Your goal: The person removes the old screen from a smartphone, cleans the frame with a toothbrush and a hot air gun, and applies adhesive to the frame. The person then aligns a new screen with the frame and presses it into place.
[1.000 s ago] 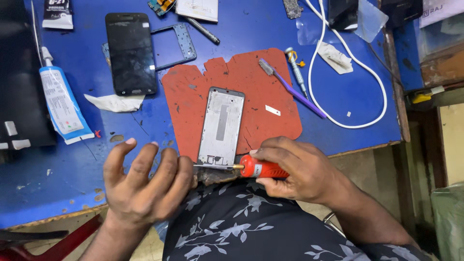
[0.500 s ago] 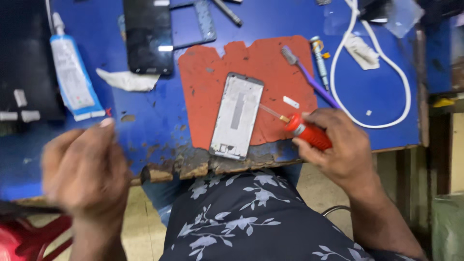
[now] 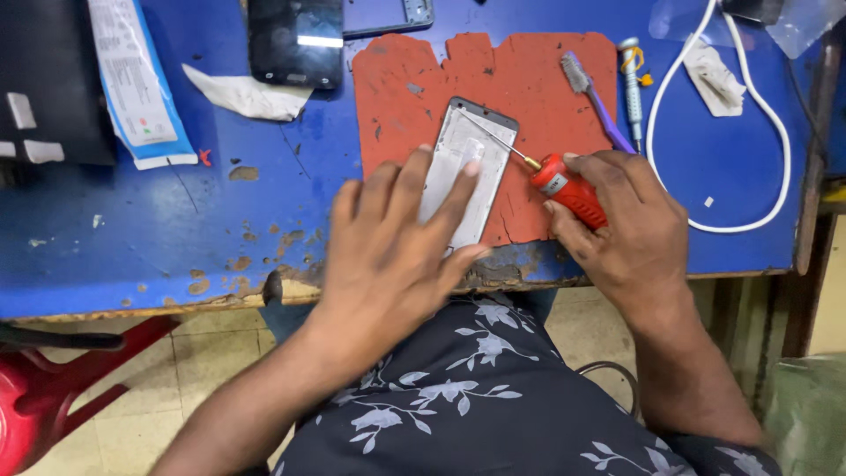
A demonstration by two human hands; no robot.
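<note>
A silver phone frame (image 3: 470, 145) lies on a red rubber mat (image 3: 546, 97) at the front of a blue worktable (image 3: 176, 238). My left hand (image 3: 388, 247) rests flat on the lower half of the frame, fingers spread. My right hand (image 3: 630, 225) grips a red-handled screwdriver (image 3: 568, 187); its thin shaft reaches up and left, with the tip over the frame's upper part.
A black phone (image 3: 295, 40) and a blue frame piece (image 3: 388, 16) lie behind the mat. At left are a white tissue (image 3: 247, 92) and a blue-white tube (image 3: 132, 84). A purple toothbrush (image 3: 595, 101), small screwdriver (image 3: 633, 79) and white cable (image 3: 758, 132) lie right.
My left hand has come back from off the table's left edge and landed on the phone frame. The screwdriver tip has moved up along the frame toward its top.
</note>
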